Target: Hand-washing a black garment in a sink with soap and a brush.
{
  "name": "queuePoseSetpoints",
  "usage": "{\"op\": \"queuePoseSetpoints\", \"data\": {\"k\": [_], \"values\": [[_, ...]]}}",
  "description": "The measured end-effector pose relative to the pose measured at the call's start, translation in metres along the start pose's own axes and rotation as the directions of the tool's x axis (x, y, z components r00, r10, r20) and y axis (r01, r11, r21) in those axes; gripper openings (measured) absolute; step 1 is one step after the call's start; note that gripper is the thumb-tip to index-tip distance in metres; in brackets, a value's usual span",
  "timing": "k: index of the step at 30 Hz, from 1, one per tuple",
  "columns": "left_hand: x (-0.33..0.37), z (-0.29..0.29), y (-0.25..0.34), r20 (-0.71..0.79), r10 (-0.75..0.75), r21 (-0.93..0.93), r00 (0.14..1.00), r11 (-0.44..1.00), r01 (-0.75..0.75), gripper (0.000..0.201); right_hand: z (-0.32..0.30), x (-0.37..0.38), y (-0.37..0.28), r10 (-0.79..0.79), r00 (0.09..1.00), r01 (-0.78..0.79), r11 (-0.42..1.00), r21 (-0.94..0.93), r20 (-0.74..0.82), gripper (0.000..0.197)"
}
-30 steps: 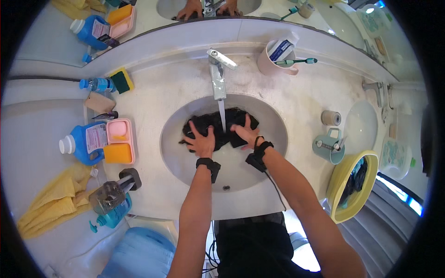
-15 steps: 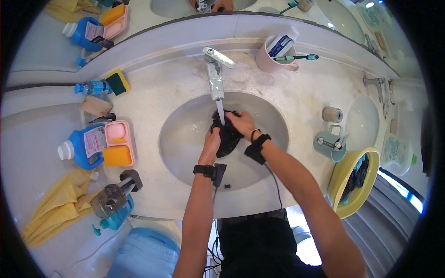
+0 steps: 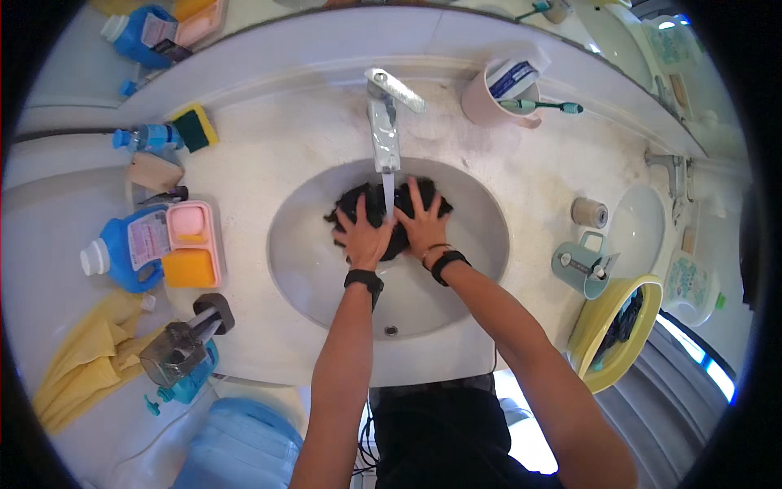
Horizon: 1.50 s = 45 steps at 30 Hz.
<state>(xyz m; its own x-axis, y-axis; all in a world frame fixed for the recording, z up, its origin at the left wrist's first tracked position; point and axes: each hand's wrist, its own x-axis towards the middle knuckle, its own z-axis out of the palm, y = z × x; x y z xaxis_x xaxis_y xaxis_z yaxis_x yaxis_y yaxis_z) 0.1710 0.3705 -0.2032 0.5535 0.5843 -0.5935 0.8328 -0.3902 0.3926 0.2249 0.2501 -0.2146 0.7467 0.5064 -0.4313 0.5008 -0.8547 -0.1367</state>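
Observation:
A wet black cloth point(image 3: 397, 244) lies spread in the oval sink point(image 3: 309, 285), under water running from the silver faucet point(image 3: 384, 134). I cannot make out what kind of garment or cloth it is. My left hand point(image 3: 363, 238) presses on its left side with fingers spread. On the other side of the water stream, my right hand point(image 3: 420, 224) lies flat on the cloth, its fingers also apart. Both palms cover part of the fabric, and its edges show beyond my fingertips.
A pink cup point(image 3: 487, 102) with toothpaste and a toothbrush stands behind the sink. Right are a teal mug point(image 3: 580, 265) and a yellow bin point(image 3: 585, 338). Left stand a sponge point(image 3: 194, 129), a pink soap tray point(image 3: 213, 244), a blue jug point(image 3: 130, 253) and a clear-handled brush point(image 3: 183, 350).
My hands have gone from gripping the bunched black cloth to lying spread on it. The cloth is now wider and flatter across the sink. The view has shifted slightly.

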Motion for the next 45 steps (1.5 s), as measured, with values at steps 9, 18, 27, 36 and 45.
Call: {"op": "queuePoseSetpoints", "data": {"k": [9,18,27,36,45], "values": [[0.029,0.045,-0.041,-0.046,0.137,-0.39,0.99,0.909,-0.143,0.06,0.003,0.015,0.008,-0.263,0.963,0.262,0.965,-0.029,-0.063,0.036],[-0.006,-0.006,-0.03,-0.29,-0.376,-0.041,0.88,0.924,0.381,0.083,-0.033,-0.012,0.007,0.355,0.903,-0.427,0.797,0.426,0.241,0.101],[0.041,0.058,-0.009,-0.037,-0.003,-0.526,0.999,0.85,-0.017,0.063,-0.005,0.041,-0.005,0.085,0.87,-0.491,0.047,0.87,0.487,0.069],[-0.012,-0.024,-0.031,-0.142,-0.201,-0.223,0.969,0.96,0.167,0.048,-0.013,-0.018,0.04,0.371,0.919,-0.211,0.747,0.631,-0.131,0.061],[0.009,-0.007,-0.019,0.007,-0.332,-0.31,0.943,0.896,0.318,0.098,-0.044,0.017,-0.026,0.445,0.669,-0.735,0.274,0.62,0.596,0.081]]}}
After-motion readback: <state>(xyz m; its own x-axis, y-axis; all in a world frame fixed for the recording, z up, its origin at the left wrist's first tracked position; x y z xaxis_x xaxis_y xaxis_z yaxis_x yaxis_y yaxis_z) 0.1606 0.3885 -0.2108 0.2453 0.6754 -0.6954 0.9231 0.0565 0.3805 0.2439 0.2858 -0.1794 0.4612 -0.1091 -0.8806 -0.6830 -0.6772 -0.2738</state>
